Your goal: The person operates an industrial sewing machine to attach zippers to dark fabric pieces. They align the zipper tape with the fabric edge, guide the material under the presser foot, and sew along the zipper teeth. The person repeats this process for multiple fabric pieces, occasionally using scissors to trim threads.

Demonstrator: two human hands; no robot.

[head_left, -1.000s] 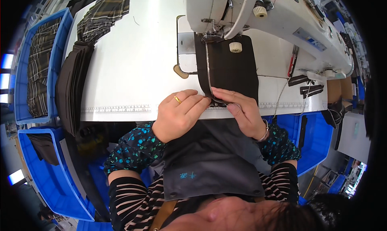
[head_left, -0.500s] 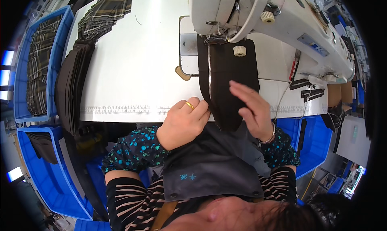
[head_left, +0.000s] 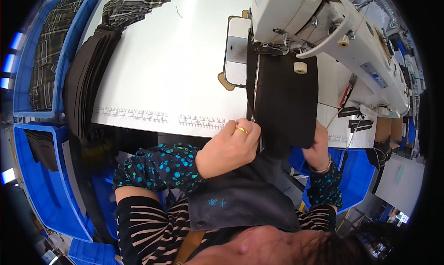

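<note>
A dark brown fabric piece [head_left: 289, 98] lies under the head of a white sewing machine [head_left: 282, 20]. Along its left side runs a zipper [head_left: 257, 80] with silver teeth, passing beneath the presser foot area. My left hand [head_left: 229, 147], a gold ring on one finger, pinches the zipper edge of the piece near the table's front edge. My right hand [head_left: 319, 147] is at the piece's lower right edge, its fingers mostly hidden by the fabric, so its grip does not show.
Dark fabric pieces [head_left: 88, 80] stand stacked at the left, beside a blue bin [head_left: 69, 66] of plaid cloth. More plaid cloth [head_left: 134, 6] lies at the back left. Red-handled snips [head_left: 347, 91] and short zipper pieces [head_left: 360, 125] lie right of the machine. Blue bins [head_left: 44, 181] sit below table level.
My right hand has gone from above the fabric to its lower right edge, partly behind it. The fabric's near end now spreads wider to the right. My left hand still pinches the zipper edge.
</note>
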